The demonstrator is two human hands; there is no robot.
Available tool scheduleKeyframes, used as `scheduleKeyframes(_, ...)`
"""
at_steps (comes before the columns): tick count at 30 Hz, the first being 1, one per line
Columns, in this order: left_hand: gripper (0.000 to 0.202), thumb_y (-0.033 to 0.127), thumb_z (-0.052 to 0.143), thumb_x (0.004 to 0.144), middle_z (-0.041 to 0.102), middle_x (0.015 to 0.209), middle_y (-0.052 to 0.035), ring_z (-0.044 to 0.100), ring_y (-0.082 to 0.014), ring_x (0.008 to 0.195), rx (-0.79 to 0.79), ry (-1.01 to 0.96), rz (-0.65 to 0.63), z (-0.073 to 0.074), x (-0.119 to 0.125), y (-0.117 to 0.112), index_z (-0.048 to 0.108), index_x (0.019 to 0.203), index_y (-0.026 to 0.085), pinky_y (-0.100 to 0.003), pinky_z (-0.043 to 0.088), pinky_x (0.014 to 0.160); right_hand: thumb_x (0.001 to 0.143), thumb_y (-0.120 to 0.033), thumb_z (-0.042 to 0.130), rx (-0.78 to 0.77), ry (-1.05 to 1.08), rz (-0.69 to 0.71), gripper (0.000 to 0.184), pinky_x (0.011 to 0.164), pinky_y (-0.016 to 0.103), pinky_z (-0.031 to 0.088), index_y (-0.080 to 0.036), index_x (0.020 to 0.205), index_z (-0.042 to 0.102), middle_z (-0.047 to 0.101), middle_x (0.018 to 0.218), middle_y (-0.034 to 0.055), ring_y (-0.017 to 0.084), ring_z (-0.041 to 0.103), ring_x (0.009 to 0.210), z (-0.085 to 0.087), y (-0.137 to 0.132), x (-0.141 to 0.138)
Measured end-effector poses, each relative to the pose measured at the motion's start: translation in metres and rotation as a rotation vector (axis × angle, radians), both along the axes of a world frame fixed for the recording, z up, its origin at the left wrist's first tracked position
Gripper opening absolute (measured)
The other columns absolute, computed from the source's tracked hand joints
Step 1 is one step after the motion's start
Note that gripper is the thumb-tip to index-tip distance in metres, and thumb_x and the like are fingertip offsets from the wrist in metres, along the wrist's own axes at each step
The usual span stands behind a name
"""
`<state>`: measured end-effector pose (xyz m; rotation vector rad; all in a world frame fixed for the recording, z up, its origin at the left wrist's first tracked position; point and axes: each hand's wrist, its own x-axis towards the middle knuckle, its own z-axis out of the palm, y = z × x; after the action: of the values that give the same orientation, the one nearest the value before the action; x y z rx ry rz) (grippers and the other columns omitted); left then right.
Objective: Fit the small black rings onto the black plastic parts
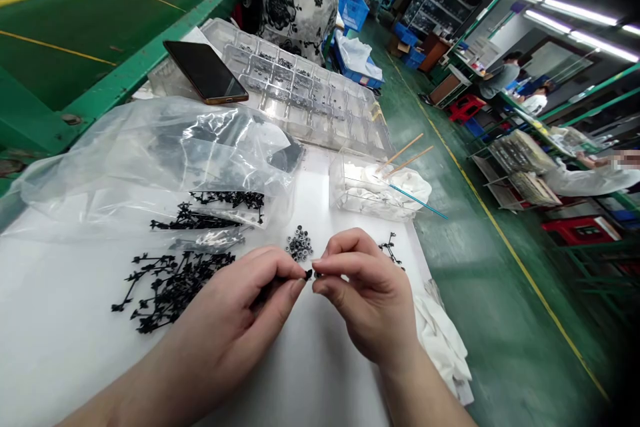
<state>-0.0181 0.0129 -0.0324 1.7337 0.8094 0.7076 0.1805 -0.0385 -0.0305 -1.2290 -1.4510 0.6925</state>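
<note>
My left hand (255, 300) is closed, with thumb and forefinger pinching a black plastic part (309, 274) whose tip pokes out; the rest of it is hidden in my fingers. Facing it, my right hand (367, 287) pinches a tiny ring-like part (317, 273), mostly covered by the fingertips. The two sets of fingertips almost meet. Just beyond them lies a small pile of grey and black rings (299, 244) on the white tabletop (320, 193). Left of my left hand is a heap of black rod-like plastic parts (170, 290) with knobbed ends.
A clear plastic bag (165, 147) covers more black parts. Behind it are a phone (205, 72) and a compartment tray (300, 90) with small pieces. A clear box (350, 203) holds white cloth and sticks. A few black parts (391, 250) lie right. A person in patterned clothing (295, 0) is opposite.
</note>
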Motion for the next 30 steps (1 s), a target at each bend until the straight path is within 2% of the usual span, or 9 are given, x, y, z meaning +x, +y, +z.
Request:
scheduleKeyframes(6,0.025,0.034,0.051,0.110,0.070,0.088,-0.0008,0.063,-0.0194,0.081,0.017,0.008,-0.025,-0.0006,-0.0005,0.0006,0.068,0.093,0.026,-0.030,0.048,0.072,0.091,-0.018,0.086,-0.024,-0.007,0.022,0.023,0.076,0.030,0.058,-0.035,0.107,0.086,0.071,0.097,0.0029,0.017,0.069,0.087,-0.0019,0.0011,-0.0012)
scheduleKeyframes(12,0.026,0.024,0.050,0.110,0.072,0.095,-0.0030,0.066,-0.0202,0.087,0.085,-0.025,-0.020,-0.0037,-0.0020,0.0031,0.073,0.098,0.027,-0.030,0.052,0.077,0.092,-0.024,0.085,-0.168,0.090,0.109,0.019,0.071,0.030,0.058,-0.029,0.110,0.084,0.072,0.099,0.0034,0.013,0.065,0.073,-0.0046,0.0028,0.0006)
scheduleKeyframes(17,0.022,0.026,0.053,0.108,0.071,0.091,-0.0006,0.066,-0.0186,0.083,0.106,0.011,0.022,-0.0050,-0.0020,0.0022,0.071,0.096,0.026,-0.030,0.050,0.075,0.092,-0.018,0.083,-0.082,0.010,0.099,0.014,0.065,0.028,0.055,-0.027,0.103,0.084,0.073,0.095,0.0039,0.015,0.067,0.077,-0.0045,0.0014,0.0021)
scheduleKeyframes(21,0.012,0.034,0.060,0.107,0.067,0.087,0.0018,0.062,-0.0181,0.077,0.064,0.047,0.020,-0.0047,-0.0027,0.0012,0.071,0.107,0.028,-0.030,0.048,0.072,0.091,-0.016,0.084,-0.045,0.059,0.090,0.013,0.071,0.029,0.057,-0.027,0.099,0.082,0.074,0.092,0.0033,0.016,0.068,0.081,-0.0004,-0.0014,0.0028)
scheduleKeyframes(25,0.018,0.032,0.056,0.108,0.072,0.090,0.0010,0.066,-0.0191,0.084,0.006,0.015,-0.038,-0.0022,-0.0034,0.0041,0.070,0.097,0.027,-0.030,0.049,0.076,0.091,-0.020,0.084,-0.061,0.119,0.068,0.007,0.074,0.030,0.058,-0.026,0.094,0.082,0.075,0.091,0.0037,0.016,0.070,0.082,0.0031,-0.0024,0.0030)
scheduleKeyframes(30,0.023,0.044,0.060,0.107,0.074,0.090,0.0010,0.068,-0.0204,0.085,-0.155,-0.001,-0.041,-0.0018,-0.0080,0.0088,0.075,0.099,0.030,-0.029,0.051,0.073,0.090,-0.028,0.087,-0.077,0.193,0.064,0.007,0.070,0.030,0.058,-0.025,0.089,0.081,0.075,0.087,0.0038,0.017,0.071,0.079,-0.0006,0.0009,0.0026)
